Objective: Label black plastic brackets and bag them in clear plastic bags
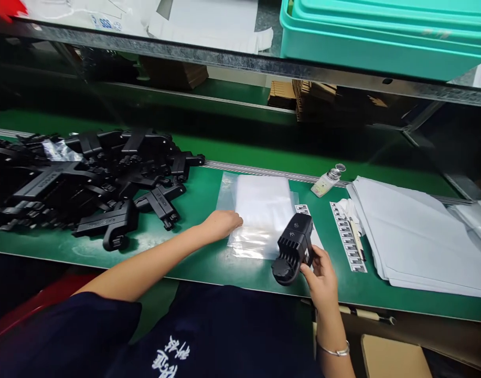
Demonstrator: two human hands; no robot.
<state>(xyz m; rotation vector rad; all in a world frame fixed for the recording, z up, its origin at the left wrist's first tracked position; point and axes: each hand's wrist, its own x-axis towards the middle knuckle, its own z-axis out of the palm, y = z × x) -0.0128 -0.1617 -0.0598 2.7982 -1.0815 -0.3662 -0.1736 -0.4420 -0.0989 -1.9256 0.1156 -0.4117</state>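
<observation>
My right hand (322, 275) grips a black plastic bracket-like part (295, 244), tilted above the front of the bench, with ribs and a round knob at its lower end. A small black-and-white label shows on its side by my fingertips. My left hand (222, 224) is closed, its fingertips pinching at the left edge of a stack of clear plastic bags (262, 202). The bags lie flat on the green bench top. Part of the stack's right side is hidden behind the black part.
A heap of similar black parts (94, 173) covers the bench at left. To the right are a small bottle (325, 182), a label strip (347, 236), a pen-like tool (357, 239) and white sheets (425, 236). A shelf overhead holds a turquoise bin (382, 47).
</observation>
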